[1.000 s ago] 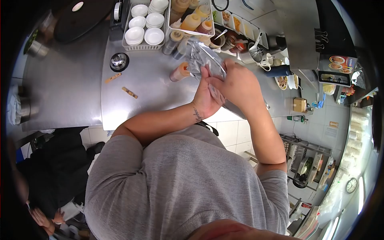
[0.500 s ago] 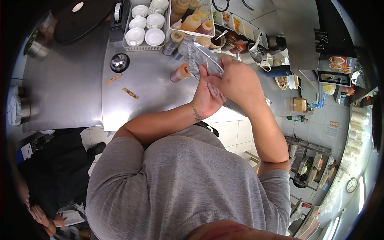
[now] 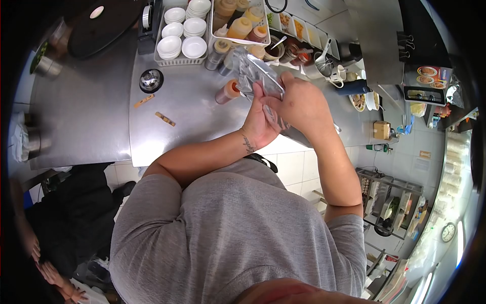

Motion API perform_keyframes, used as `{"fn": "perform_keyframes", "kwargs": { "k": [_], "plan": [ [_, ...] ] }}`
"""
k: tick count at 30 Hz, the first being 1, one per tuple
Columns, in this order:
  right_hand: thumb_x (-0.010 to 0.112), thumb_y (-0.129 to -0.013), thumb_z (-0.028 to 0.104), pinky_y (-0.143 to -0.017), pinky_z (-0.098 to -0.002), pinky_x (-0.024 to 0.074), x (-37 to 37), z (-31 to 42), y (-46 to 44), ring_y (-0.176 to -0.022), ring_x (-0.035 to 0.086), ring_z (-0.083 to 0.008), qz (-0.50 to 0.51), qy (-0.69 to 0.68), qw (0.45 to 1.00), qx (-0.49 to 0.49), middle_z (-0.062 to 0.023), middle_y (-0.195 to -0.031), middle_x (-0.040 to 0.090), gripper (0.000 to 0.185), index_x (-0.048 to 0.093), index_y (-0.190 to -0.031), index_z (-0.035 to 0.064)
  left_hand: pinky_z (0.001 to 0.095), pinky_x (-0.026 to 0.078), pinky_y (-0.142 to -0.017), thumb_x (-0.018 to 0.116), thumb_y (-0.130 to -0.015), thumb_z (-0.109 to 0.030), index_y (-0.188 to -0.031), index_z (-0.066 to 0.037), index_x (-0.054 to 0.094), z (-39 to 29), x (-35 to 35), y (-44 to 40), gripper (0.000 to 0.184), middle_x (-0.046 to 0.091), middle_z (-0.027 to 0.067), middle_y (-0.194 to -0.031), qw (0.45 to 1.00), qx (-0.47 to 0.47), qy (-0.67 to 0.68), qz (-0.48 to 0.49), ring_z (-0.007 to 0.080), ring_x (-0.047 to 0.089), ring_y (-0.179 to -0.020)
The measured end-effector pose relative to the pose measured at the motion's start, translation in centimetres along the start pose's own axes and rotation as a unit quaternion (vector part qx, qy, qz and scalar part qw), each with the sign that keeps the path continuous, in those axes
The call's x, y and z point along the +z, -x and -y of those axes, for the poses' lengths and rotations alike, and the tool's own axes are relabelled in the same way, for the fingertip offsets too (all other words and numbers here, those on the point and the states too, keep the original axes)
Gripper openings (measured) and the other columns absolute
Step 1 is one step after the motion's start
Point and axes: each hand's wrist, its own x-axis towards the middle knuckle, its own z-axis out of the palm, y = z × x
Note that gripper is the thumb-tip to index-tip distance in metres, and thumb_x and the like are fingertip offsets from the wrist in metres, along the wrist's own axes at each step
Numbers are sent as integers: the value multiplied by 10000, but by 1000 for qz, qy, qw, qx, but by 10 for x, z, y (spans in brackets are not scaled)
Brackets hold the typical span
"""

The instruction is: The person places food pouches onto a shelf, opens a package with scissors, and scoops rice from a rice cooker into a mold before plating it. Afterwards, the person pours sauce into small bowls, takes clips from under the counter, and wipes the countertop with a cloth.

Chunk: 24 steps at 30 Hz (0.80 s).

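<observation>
A silvery foil sheet or pouch is held above the steel counter, and I cannot tell which it is. Its lower part wraps down between my palms. My left hand grips it from below, thumb pointing up along its face. From the right side, my right hand closes over the foil's edge with fingers curled; most fingertips are hidden. Just left of the foil stands a squeeze bottle with reddish contents and an orange-red top. Behind the foil are dark-filled bottles.
A basket with stacked white dishes and a bin of sauce bottles line the back. A call bell and two clothespins lie left. A whisk is at back right. Another person's hands show at lower left.
My hands and the foil hold almost the same position. The view has shifted slightly. At lower left, the other person's hands and a white object have moved down.
</observation>
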Motion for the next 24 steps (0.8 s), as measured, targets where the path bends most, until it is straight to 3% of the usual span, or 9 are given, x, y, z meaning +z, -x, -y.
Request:
{"fn": "perform_keyframes", "kwargs": {
  "k": [4,7,10,13,19,24],
  "plan": [
    [734,-717,365,-650,-453,504,1,-2,1,-764,645,-388,-2,-7,1000,0,-207,-773,653,428,552,-877,12,350,460,-868,332,-841,-755,-1161,-163,569,0,-25,-7,713,618,-1,-1104,996,-23,0,87,156,581,-1041],
    [748,-719,379,-622,-440,502,10,-14,5,-720,648,-382,-22,-22,999,-12,-206,-734,648,447,540,-862,10,320,488,-730,261,-879,-725,-1044,-147,610,1,-9,0,695,656,1,-948,999,-20,-38,4,150,612,-874],
    [765,-723,395,-581,-424,500,21,-21,14,-655,648,-372,-24,-54,998,28,-198,-676,636,470,528,-843,7,347,492,-734,275,-870,-734,-1071,-138,610,2,-26,-2,713,658,15,-975,997,-38,-67,28,158,614,-912],
    [780,-722,393,-551,-411,501,34,-32,18,-607,643,-366,-59,-60,996,8,-186,-627,623,478,520,-827,5,347,493,-747,294,-872,-728,-1090,-143,611,5,-29,-2,701,658,13,-960,995,-37,-92,-22,155,616,-909],
    [776,-709,385,-536,-406,505,36,-37,22,-587,645,-347,-61,-79,995,26,-170,-586,617,456,526,-787,12,341,491,-767,343,-882,-702,-1091,-160,608,7,-35,-4,639,650,-3,-910,994,-47,-98,17,151,615,-876],
    [800,-715,383,-502,-349,489,51,-49,32,-559,650,-285,-68,-150,985,49,-143,-570,609,470,517,-774,14,346,487,-801,453,-888,-639,-1111,-208,585,15,-61,-12,503,634,-31,-954,991,9,-114,-65,129,600,-922]
  ]
}}
